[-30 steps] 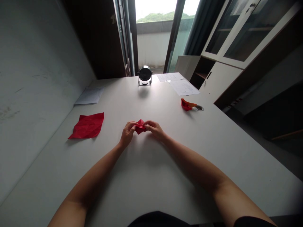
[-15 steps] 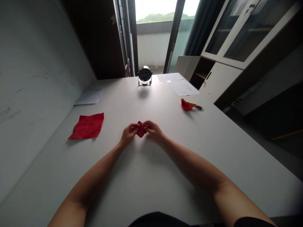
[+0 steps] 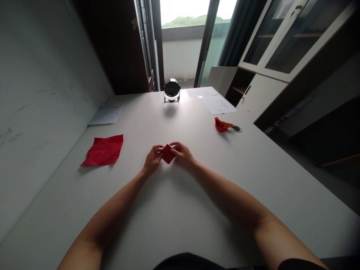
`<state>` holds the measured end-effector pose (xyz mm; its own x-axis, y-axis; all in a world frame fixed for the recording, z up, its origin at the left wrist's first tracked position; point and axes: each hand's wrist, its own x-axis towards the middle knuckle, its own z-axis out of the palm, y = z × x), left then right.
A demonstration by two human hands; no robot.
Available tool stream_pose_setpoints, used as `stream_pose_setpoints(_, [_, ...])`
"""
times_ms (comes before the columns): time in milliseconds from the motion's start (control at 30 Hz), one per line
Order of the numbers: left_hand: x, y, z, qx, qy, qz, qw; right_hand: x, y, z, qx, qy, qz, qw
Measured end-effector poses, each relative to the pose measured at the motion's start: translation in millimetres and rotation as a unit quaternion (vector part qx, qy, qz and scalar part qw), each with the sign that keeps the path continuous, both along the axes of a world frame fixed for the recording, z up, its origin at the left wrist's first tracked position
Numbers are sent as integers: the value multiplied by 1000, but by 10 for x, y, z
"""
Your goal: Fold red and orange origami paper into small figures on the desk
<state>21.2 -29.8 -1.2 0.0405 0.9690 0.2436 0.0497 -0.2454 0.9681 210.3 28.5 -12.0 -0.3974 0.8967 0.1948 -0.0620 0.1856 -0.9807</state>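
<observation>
A small folded red paper [image 3: 168, 154], diamond-shaped with one corner toward me, is held between my hands over the middle of the white table [image 3: 180, 210]. My left hand [image 3: 153, 159] pinches its left corner between thumb and fingers. On the right corner, my right hand [image 3: 182, 153] has its thumb on the front face and its fingers behind. The fingertips behind the paper are partly hidden.
A creased red sheet [image 3: 104, 150] lies at the left. Red and orange folded papers [image 3: 222, 125] sit beside a tape roll [image 3: 236, 129] at the right. Farther back are a round black device [image 3: 171, 90], printed sheets [image 3: 218, 103] and a pale sheet [image 3: 106, 114].
The red paper now shows a flat, smooth diamond face where it was partly opened and creased before. My fingers have shifted slightly at its side corners.
</observation>
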Motion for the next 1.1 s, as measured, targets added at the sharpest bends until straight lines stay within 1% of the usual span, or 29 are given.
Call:
stream_pose_setpoints(167, [6, -2, 1, -2, 21, 9, 1000, 4, 23, -7, 7, 26, -3, 1000])
stream_pose_setpoints(333, [-36, 9, -24, -29, 65, 40, 997, 2, 20, -24, 20, 63, 43, 997])
stream_pose_setpoints(433, [-64, 12, -36, -29, 97, 36, 994, -5, 12, -37, 17, 63, 44, 997])
stream_pose_setpoints(667, [-51, 16, -40, -16, 87, 42, 995, -5, -11, -1, -8, -3, 12, 1000])
stream_pose_setpoints(833, [-49, 4, -24, -18, 92, 47, 994, 17, -23, 32, 26, -67, 8, 997])
stream_pose_setpoints(1000, [-49, -22, 11, -19, 108, 45, 993, -3, -69, 28, 65, -121, 32, 990])
stream_pose_setpoints(1100, [-47, -28, 14, -18, 110, 50, 992, -24, -104, 28, 82, -149, 32, 985])
